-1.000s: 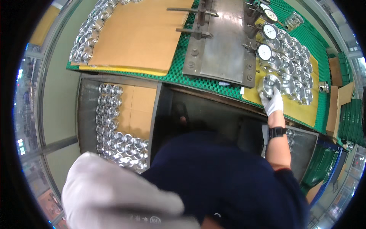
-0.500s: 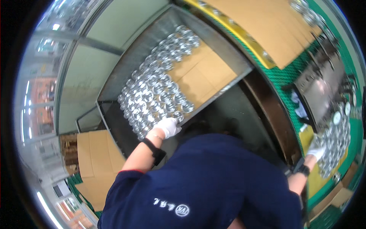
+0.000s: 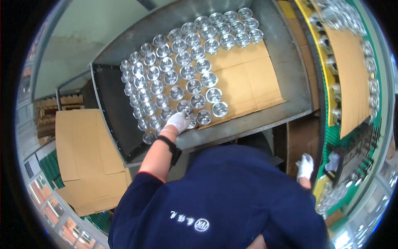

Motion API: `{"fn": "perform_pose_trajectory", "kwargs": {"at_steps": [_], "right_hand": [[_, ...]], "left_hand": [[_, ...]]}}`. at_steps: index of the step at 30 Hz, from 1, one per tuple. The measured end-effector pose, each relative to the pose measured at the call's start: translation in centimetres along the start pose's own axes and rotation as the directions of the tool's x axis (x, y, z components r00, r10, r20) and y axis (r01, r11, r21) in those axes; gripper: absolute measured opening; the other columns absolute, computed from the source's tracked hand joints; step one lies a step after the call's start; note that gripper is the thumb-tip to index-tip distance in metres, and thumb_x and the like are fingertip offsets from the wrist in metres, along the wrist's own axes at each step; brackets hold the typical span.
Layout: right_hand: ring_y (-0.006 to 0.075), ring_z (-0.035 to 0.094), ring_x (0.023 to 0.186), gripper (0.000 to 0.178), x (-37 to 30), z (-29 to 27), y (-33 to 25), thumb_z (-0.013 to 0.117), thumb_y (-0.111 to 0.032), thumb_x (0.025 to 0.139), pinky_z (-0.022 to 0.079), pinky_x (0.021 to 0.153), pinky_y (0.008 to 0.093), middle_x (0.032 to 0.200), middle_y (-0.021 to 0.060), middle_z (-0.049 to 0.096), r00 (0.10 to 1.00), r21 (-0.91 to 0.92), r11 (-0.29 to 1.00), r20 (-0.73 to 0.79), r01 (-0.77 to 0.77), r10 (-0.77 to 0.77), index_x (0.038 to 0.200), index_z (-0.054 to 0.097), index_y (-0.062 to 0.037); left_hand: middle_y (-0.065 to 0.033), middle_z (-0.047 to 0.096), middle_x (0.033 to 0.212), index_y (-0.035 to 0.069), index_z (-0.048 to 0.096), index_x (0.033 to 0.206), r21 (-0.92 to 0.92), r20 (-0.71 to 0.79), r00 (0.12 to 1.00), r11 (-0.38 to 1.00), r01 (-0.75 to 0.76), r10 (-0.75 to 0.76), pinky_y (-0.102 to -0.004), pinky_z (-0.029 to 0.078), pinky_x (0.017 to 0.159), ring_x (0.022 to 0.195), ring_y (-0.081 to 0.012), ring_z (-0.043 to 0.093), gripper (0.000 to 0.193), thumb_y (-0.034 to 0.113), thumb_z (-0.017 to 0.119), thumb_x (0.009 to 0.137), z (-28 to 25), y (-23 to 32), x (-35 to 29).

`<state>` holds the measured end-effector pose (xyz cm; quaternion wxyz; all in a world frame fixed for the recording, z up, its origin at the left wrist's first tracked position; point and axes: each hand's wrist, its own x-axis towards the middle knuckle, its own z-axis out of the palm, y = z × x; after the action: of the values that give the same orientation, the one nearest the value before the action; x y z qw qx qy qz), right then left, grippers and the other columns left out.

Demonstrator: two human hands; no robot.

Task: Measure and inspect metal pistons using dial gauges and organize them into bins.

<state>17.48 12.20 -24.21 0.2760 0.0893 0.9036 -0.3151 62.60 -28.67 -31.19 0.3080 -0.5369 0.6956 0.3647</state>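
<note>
Rows of shiny metal pistons stand on a cardboard sheet inside a grey metal bin. My left hand, in a white glove, is at the bin's near side. Its fingers are closed on a piston at the near end of the rows, partly hidden by the glove. Off to the right, between the bin and the green bench, my right hand hangs in the air, also gloved. Its fingers are stretched out and somewhat apart, with nothing visible in them.
Along the right runs a green-matted bench with a dark metal fixture and a cluster of pistons. More pistons line a yellow strip beside a brown cardboard sheet. Folded cardboard leans at the left.
The view has swung toward the bench's far end, so the bin looks nearer. My right hand has left the pistons on the bench and moved toward the bin. My left hand stays at the rows' near end.
</note>
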Motion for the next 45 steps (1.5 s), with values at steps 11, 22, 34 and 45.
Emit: {"fn": "perform_pose_trajectory", "kwargs": {"at_steps": [11, 22, 34, 45], "right_hand": [[0.0302, 0.065, 0.105, 0.028, -2.9, 32.6, -31.1, 0.065, -0.016, 0.090, 0.053, 0.091, 0.0412, 0.117, 0.0142, 0.065, -0.131, 0.075, -0.151, 0.905, 0.986, -0.404, 0.118, 0.067, -0.0125], [0.0480, 0.043, 0.134, 0.056, -6.8, 58.2, -28.5, 0.061, -0.009, 0.088, 0.041, 0.112, 0.0493, 0.161, 0.0191, 0.027, -0.280, 0.452, -0.616, 0.890, 0.645, 0.360, 0.140, 0.056, -0.0269], [0.0455, 0.057, 0.120, 0.041, -2.8, 64.5, -22.9, 0.057, -0.010, 0.091, 0.053, 0.095, 0.0459, 0.153, 0.0257, 0.034, -0.247, 0.504, -0.641, 0.857, 0.579, 0.451, 0.131, 0.054, -0.0209], [0.0480, 0.053, 0.121, 0.030, -0.1, 64.3, -23.1, 0.056, -0.016, 0.092, 0.052, 0.095, 0.0482, 0.148, 0.0244, 0.042, -0.394, 0.539, -0.573, 0.842, 0.618, 0.367, 0.121, 0.056, -0.0194]], "left_hand": [[-0.0261, 0.031, 0.157, 0.020, 0.036, 0.153, -0.189, 0.091, 0.996, 0.981, 0.036, -0.019, -0.0437, 0.049, 0.103, 0.122, -0.0386, 0.059, 0.074, 0.035, 0.066, 0.087, 5.4, 7.5, 10.1], [-0.0273, 0.005, 0.164, 0.031, 0.030, 0.156, -0.512, 0.205, 0.964, 0.821, 0.253, -0.169, -0.0425, 0.048, 0.104, 0.121, -0.0400, 0.060, 0.084, 0.026, 0.072, 0.084, 10.1, 8.3, 15.8], [-0.0214, 0.025, 0.160, 0.028, 0.059, 0.135, -0.604, 0.029, 0.918, 0.725, 0.332, -0.397, -0.0470, 0.054, 0.088, 0.097, -0.0427, 0.064, 0.047, 0.013, 0.053, 0.091, 12.5, 11.8, 17.3], [-0.0220, 0.028, 0.157, 0.029, 0.053, 0.138, -0.596, 0.020, 0.908, 0.724, 0.348, -0.419, -0.0476, 0.052, 0.091, 0.100, -0.0426, 0.060, 0.055, 0.003, 0.054, 0.089, 13.8, 12.1, 17.0]]}}
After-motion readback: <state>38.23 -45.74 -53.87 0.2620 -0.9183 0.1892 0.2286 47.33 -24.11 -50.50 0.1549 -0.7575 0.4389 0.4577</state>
